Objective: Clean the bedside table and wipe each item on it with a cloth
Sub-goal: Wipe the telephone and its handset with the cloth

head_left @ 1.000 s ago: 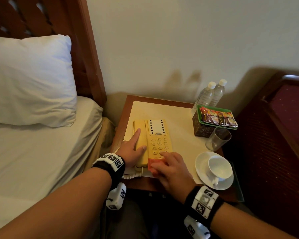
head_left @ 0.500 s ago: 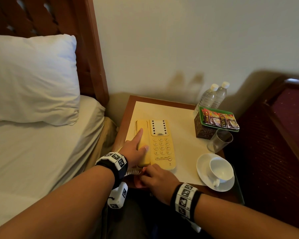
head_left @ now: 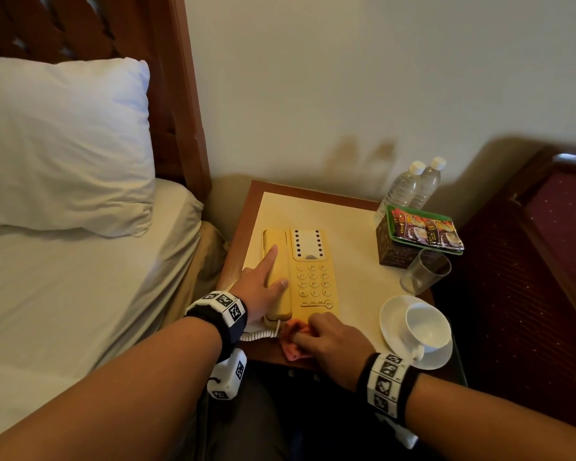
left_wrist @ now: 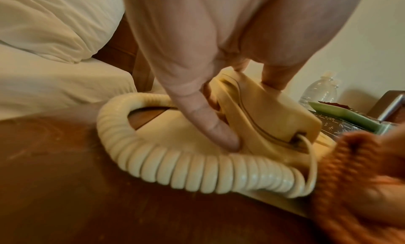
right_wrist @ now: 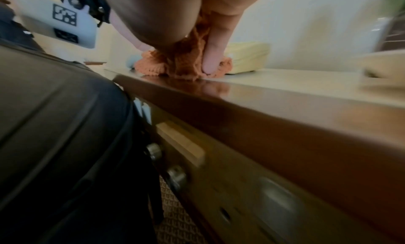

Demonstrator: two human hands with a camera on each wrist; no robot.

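Right hand (head_left: 333, 341), cloth-clutching (right_wrist: 186, 62), now rightward; left hand (head_left: 263, 287) flat on handset (left_wrist: 263, 109).

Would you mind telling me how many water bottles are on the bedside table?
2. Both stand at the table's far right corner by the wall, behind the box: one bottle on the left, the other bottle touching its right side. None other shows.

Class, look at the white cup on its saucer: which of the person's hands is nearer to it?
Right. The right hand holds the cloth just beside the cup; the left hand rests on the handset, farther off.
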